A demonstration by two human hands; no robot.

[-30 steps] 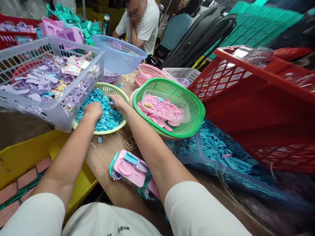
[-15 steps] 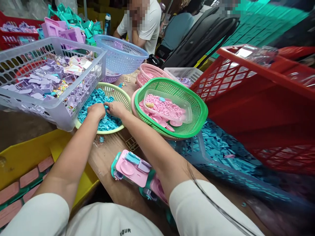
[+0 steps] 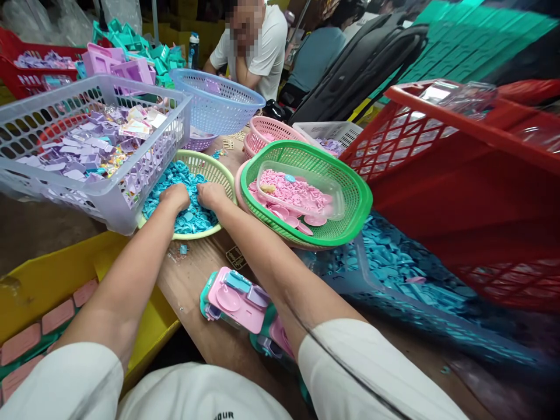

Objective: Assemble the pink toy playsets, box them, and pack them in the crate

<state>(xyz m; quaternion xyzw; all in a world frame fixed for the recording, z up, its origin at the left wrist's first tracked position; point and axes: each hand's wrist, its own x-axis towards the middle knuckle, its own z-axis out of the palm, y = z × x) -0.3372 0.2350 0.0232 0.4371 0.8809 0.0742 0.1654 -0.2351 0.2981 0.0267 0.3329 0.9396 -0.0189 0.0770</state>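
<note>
Both hands are down in a pale yellow-green basket (image 3: 223, 166) heaped with small blue plastic parts (image 3: 195, 221). My left hand (image 3: 175, 198) is closed, its fingertips turned down into the pile and hidden. A short way to the right, my right hand (image 3: 212, 196) also has its fingers curled in, touching the parts; whatever lies between them is too small or covered. Below my right forearm, pink and teal toy pieces (image 3: 238, 300) with a round pink dish and blue and lilac bits lie on the wooden table (image 3: 192, 291).
A translucent crate (image 3: 118, 201) of lilac parts stands left. On the right are a green basket (image 3: 356, 219) with pink pieces, a blue bin (image 3: 363, 262) of blue parts and a large red crate (image 3: 420, 192). A person in white (image 3: 271, 52) sits across.
My hands have drawn slightly apart within the blue parts. My right hand's extended finger has curled in. The whole view has shifted a little.
</note>
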